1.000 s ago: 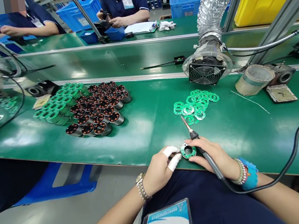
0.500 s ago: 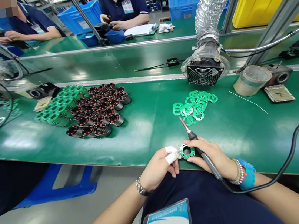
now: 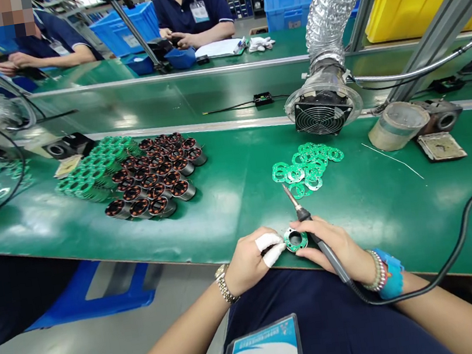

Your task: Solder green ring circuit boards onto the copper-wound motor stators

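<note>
A round part with a green ring board on top (image 3: 295, 240) is at the table's front edge. My right hand (image 3: 332, 242) grips its right side between thumb and finger. The same hand holds a soldering iron (image 3: 328, 255), its tip pointing up and away, towards the pile of green ring boards (image 3: 308, 166). My left hand (image 3: 257, 256), with white covers on two fingers, is closed in a pinch at the part's left edge; whatever lies between its fingertips is too small to make out.
Wound motor cores (image 3: 156, 177) stand left of centre beside stacked green boards (image 3: 96, 165). A fan on a foil duct (image 3: 322, 114) hangs beyond the ring pile. At right are a round tub (image 3: 397, 126) and a sponge tray (image 3: 441, 146). Two people sit across the line.
My left hand has turned at the part's edge, its covered fingers closer together and its lower fingers now tucked out of sight. The right hand and iron have stayed still.
</note>
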{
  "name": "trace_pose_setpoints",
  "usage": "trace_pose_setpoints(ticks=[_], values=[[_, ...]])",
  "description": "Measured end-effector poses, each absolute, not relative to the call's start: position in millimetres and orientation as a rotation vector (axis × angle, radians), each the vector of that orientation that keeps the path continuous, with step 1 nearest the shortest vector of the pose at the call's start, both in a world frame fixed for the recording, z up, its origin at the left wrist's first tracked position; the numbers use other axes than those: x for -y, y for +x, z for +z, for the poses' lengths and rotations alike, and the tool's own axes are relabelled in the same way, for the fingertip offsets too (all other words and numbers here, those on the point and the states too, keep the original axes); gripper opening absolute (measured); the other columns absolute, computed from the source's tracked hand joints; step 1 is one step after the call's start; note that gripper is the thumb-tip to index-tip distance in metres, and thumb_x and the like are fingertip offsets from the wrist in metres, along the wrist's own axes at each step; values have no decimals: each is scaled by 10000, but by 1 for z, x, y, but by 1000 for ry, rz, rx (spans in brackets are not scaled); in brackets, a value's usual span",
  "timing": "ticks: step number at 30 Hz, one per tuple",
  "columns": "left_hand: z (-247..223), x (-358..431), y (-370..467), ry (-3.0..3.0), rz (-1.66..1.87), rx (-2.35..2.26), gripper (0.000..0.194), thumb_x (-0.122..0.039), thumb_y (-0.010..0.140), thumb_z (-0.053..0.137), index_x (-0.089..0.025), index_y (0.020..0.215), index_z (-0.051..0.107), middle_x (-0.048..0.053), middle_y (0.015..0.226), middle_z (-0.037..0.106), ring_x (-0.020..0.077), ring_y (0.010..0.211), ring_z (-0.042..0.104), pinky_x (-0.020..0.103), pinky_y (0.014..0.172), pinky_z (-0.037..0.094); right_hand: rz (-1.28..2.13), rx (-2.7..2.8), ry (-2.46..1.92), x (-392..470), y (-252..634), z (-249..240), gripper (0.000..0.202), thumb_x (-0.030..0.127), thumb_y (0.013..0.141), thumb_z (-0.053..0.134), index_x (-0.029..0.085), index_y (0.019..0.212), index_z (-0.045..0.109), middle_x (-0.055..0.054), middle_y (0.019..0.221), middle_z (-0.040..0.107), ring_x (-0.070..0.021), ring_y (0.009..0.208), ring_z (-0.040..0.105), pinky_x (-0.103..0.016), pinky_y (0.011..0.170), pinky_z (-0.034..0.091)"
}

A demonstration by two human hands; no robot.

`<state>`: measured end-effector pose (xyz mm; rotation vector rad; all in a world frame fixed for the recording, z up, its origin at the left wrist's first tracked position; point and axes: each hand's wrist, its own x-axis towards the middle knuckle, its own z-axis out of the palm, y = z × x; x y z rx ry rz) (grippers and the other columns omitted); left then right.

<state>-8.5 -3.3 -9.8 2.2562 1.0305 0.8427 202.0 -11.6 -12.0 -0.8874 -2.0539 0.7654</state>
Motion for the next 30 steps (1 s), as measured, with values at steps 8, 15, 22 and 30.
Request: trace_pose_setpoints(ticks=[8, 15, 22, 30], values=[[-3, 11, 13, 1364, 658, -1304, 181, -292, 775, 531, -169, 668, 451, -23, 522, 526, 93, 453, 497, 205, 463, 422, 759, 2059, -892, 12, 203, -13, 360, 225, 854, 578, 200, 1191, 453, -95, 1059, 589, -209, 952, 567, -351, 832, 494], [0, 11, 17, 970, 696, -1122, 283, -372, 758, 614, -173, 811, 420, -60, 547, 523, 74, 442, 523, 187, 457, 457, 781, 2044, -893, 12, 202, -14, 361, 211, 846, 586, 204, 1185, 462, -85, 1035, 583, -195, 916, 570, -330, 801, 498], [0, 1, 7, 986, 667, -1070, 304, -418, 808, 542, -161, 963, 494, -12, 714, 558, 98, 572, 587, 231, 537, 511, 825, 2040, -902, 11, 203, -10, 330, 197, 847, 572, 198, 1163, 476, -93, 1060, 589, -190, 939, 584, -316, 821, 496], [-7, 20, 7, 1951, 724, -1271, 145, -232, 862, 474, -157, 835, 595, 50, 786, 640, 144, 715, 611, 265, 671, 511, 854, 2063, -962, 13, 213, 1, 419, 216, 827, 596, 210, 1207, 420, -105, 1190, 549, -220, 1086, 535, -367, 929, 458]])
